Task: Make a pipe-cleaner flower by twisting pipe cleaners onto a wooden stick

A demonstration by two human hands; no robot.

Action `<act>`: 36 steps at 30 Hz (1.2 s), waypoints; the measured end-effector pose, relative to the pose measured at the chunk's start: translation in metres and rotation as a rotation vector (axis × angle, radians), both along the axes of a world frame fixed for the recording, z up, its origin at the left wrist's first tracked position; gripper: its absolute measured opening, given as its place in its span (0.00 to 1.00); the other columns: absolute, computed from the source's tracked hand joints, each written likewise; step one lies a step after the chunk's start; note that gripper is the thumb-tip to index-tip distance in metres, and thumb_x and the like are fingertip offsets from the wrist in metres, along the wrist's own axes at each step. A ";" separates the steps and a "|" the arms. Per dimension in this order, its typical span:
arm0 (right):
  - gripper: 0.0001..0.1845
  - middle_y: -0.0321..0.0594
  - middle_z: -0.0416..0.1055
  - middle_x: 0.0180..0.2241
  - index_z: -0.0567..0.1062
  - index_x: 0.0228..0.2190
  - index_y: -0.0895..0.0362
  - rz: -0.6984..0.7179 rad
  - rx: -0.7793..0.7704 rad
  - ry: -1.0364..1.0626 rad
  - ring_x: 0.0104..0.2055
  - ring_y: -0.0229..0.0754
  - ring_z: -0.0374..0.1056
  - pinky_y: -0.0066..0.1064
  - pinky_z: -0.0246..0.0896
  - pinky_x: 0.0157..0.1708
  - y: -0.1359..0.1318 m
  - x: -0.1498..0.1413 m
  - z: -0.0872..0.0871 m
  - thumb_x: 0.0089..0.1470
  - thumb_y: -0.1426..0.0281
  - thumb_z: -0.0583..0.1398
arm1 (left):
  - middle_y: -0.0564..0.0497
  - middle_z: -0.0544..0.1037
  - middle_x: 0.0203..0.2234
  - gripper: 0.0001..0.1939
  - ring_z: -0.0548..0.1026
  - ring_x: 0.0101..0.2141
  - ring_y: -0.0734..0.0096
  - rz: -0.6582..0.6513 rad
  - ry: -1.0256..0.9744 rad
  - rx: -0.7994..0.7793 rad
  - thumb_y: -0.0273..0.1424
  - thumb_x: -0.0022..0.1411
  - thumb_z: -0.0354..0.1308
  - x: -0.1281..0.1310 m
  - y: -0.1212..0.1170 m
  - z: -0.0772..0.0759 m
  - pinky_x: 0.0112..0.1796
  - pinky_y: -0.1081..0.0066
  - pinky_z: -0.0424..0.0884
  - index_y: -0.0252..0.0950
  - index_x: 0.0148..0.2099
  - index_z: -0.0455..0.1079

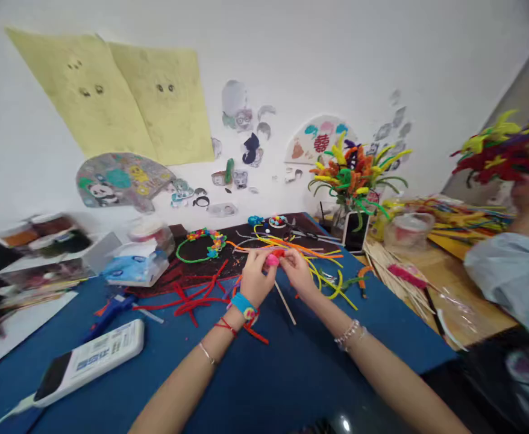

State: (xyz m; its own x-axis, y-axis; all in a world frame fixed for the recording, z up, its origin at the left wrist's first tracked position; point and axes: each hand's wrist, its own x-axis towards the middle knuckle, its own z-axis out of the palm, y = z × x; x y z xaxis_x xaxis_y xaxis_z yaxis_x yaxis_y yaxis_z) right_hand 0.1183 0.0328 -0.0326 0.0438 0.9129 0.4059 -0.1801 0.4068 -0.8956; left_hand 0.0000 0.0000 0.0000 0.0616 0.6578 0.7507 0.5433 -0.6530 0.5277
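the left forearm (174,392) and right forearm (391,380) rise from the bottom edge and angle inward across a blue desk (269,386), wrists lifted. the left hand (255,278) and right hand (298,271) meet near the middle of the view, their fingers (264,256) pinched closed on a pink pipe cleaner bundle (272,260) held above the desk. a thin wooden stick (285,302) slants down from it, with loose yellow and orange pipe cleaners (319,259) just beyond.
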 end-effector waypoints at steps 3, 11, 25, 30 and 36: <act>0.11 0.33 0.64 0.25 0.63 0.27 0.56 -0.035 -0.026 0.002 0.29 0.36 0.63 0.29 0.59 0.32 -0.003 0.000 0.001 0.44 0.64 0.60 | 0.48 0.69 0.32 0.09 0.70 0.32 0.75 0.010 -0.088 -0.002 0.28 0.55 0.52 0.000 -0.002 0.004 0.33 0.75 0.69 0.34 0.40 0.67; 0.11 0.33 0.64 0.24 0.63 0.27 0.55 -0.068 -0.015 -0.013 0.27 0.36 0.62 0.29 0.58 0.29 -0.007 0.000 0.005 0.45 0.63 0.59 | 0.48 0.73 0.27 0.11 0.73 0.29 0.72 -0.091 -0.543 -0.269 0.36 0.55 0.52 0.002 0.004 0.001 0.31 0.73 0.71 0.32 0.32 0.68; 0.12 0.36 0.68 0.25 0.66 0.26 0.56 -0.079 -0.076 -0.042 0.28 0.38 0.65 0.30 0.59 0.30 -0.005 -0.002 -0.002 0.45 0.61 0.59 | 0.47 0.71 0.40 0.19 0.70 0.40 0.69 -0.115 0.050 -0.117 0.32 0.50 0.58 -0.023 0.013 0.017 0.41 0.69 0.66 0.38 0.46 0.67; 0.11 0.34 0.65 0.23 0.66 0.25 0.57 -0.002 -0.049 -0.112 0.25 0.35 0.62 0.27 0.56 0.26 -0.008 -0.005 -0.004 0.45 0.63 0.59 | 0.50 0.76 0.29 0.12 0.72 0.31 0.72 -0.021 0.182 -0.123 0.34 0.57 0.50 -0.035 0.016 0.024 0.35 0.72 0.66 0.36 0.35 0.73; 0.09 0.31 0.62 0.20 0.66 0.24 0.57 0.108 -0.068 -0.133 0.22 0.32 0.57 0.24 0.50 0.22 -0.013 -0.007 -0.001 0.46 0.64 0.59 | 0.51 0.76 0.23 0.17 0.70 0.23 0.75 -0.092 0.112 -0.322 0.41 0.56 0.50 -0.051 0.029 0.022 0.25 0.76 0.63 0.33 0.34 0.73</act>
State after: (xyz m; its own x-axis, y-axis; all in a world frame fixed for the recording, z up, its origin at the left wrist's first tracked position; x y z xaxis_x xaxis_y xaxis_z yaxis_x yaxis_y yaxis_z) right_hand 0.1116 0.0196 -0.0336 -0.1058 0.9349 0.3387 -0.0975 0.3292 -0.9392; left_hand -0.0509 0.0294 0.0220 0.2017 0.8476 0.4908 0.5561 -0.5116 0.6550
